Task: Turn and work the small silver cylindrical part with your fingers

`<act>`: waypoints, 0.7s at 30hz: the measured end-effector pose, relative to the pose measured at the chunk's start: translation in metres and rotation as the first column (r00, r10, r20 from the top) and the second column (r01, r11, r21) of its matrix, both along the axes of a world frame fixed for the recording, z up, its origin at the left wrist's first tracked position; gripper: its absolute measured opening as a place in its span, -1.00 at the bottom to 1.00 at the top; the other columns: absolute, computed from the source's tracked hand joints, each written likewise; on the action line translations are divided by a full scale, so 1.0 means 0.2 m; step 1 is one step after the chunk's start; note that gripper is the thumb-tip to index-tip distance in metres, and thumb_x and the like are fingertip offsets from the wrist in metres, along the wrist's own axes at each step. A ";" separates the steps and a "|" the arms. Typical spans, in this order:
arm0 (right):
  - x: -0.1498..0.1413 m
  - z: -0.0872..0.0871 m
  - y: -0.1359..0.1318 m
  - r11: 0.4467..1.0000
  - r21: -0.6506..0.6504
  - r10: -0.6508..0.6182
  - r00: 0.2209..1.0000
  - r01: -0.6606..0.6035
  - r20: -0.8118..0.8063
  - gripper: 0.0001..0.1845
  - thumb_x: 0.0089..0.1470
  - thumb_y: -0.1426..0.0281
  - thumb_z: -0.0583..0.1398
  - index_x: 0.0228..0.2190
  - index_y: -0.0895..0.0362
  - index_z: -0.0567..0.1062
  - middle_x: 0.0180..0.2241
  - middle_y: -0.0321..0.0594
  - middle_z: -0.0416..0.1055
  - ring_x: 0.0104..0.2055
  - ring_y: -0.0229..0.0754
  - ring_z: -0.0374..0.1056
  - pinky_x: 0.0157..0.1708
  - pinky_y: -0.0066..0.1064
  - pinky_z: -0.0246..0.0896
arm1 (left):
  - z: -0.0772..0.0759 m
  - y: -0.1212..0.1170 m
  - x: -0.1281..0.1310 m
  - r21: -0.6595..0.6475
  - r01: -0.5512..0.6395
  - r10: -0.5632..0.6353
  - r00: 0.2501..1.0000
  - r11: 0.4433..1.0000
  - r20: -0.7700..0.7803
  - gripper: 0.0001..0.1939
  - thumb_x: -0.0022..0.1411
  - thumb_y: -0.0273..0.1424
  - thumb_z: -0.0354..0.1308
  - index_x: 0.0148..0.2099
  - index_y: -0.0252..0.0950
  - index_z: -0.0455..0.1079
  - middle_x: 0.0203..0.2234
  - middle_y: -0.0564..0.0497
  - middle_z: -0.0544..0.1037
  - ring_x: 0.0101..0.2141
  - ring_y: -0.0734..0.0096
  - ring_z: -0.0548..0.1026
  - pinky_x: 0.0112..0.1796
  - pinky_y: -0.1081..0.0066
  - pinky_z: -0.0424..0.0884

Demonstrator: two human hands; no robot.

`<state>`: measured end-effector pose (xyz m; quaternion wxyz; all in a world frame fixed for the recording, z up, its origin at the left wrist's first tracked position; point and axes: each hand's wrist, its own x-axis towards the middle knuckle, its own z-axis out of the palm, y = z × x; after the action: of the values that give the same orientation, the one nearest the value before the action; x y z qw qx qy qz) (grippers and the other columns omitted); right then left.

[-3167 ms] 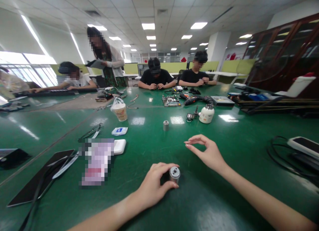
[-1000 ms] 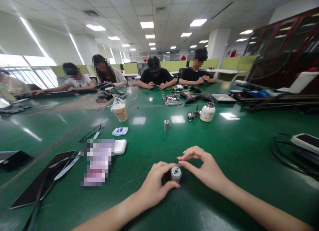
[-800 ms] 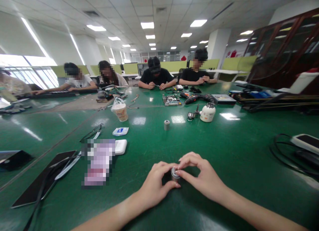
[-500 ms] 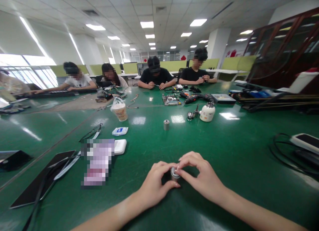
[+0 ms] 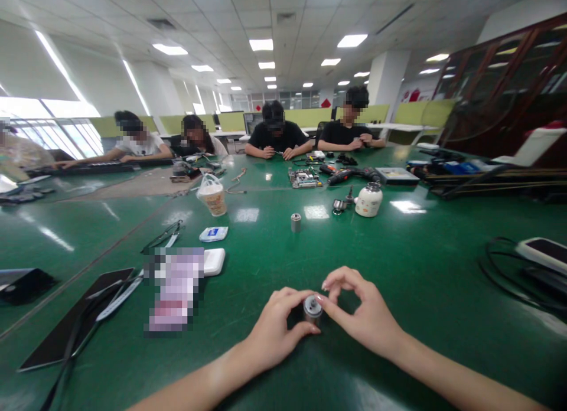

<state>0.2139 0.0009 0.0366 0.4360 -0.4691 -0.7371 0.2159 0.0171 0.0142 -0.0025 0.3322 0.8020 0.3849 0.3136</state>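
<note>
A small silver metal cylinder [image 5: 312,308] stands upright on the green table [image 5: 274,251] close in front of me. My left hand [image 5: 272,331] wraps round its left side and holds it in place. My right hand [image 5: 358,313] is beside it on the right, thumb tip touching the cylinder's top edge and index finger curled above in a pinch. Whether something tiny sits between those fingertips is too small to see. A second, similar cylinder [image 5: 295,222] stands alone farther back.
A white case [image 5: 214,261], a blurred pink item [image 5: 173,288], dark tablets [image 5: 71,325] and cables lie left. A paper cup in a bag [image 5: 213,196], a white jar [image 5: 368,201], a circuit board [image 5: 303,178] and a drill [image 5: 349,175] sit farther back. Several people work at the far edge. A phone and cord [image 5: 527,257] lie right.
My right hand came in from the right to the cylinder's top, covered it with its fingers, and has now lifted the index finger slightly. A standing person at the back sat down.
</note>
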 end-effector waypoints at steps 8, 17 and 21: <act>-0.01 -0.04 0.00 0.986 -0.020 0.167 0.984 -0.166 0.056 -0.73 0.02 0.49 0.27 -0.20 0.02 0.50 -0.18 -0.24 0.49 -0.08 -0.09 0.37 -0.05 -0.20 0.24 | -0.01 0.00 0.00 0.002 -0.020 0.020 1.000 1.000 0.018 -0.60 0.10 -0.40 0.38 0.02 -0.23 0.47 -0.16 -0.05 0.55 -0.12 0.18 0.45 -0.07 0.28 0.32; -0.02 -0.06 0.00 0.994 -0.065 0.085 0.993 -0.091 -0.080 -0.96 0.08 0.39 0.27 -0.41 0.06 0.52 -0.32 -0.22 0.50 -0.17 -0.10 0.42 -0.15 -0.23 0.31 | 0.00 0.01 0.00 -0.001 0.005 -0.005 1.000 1.000 0.015 -0.54 0.11 -0.34 0.38 0.08 -0.14 0.44 -0.15 -0.02 0.56 -0.12 0.19 0.44 -0.07 0.27 0.30; 0.04 -0.05 0.08 0.999 0.038 0.005 0.993 -0.001 -0.122 -0.91 0.09 0.36 0.27 -0.45 0.06 0.50 -0.29 -0.19 0.55 -0.05 -0.05 0.42 -0.01 -0.14 0.28 | 0.00 0.00 0.00 -0.023 -0.004 0.004 1.000 1.000 -0.010 -0.51 0.11 -0.25 0.37 0.10 -0.14 0.43 -0.13 -0.04 0.55 -0.10 0.16 0.44 -0.06 0.26 0.30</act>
<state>0.2221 0.0173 0.0260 0.4887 -0.4455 -0.7137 0.2308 0.0165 0.0151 -0.0023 0.3386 0.7990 0.3917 0.3058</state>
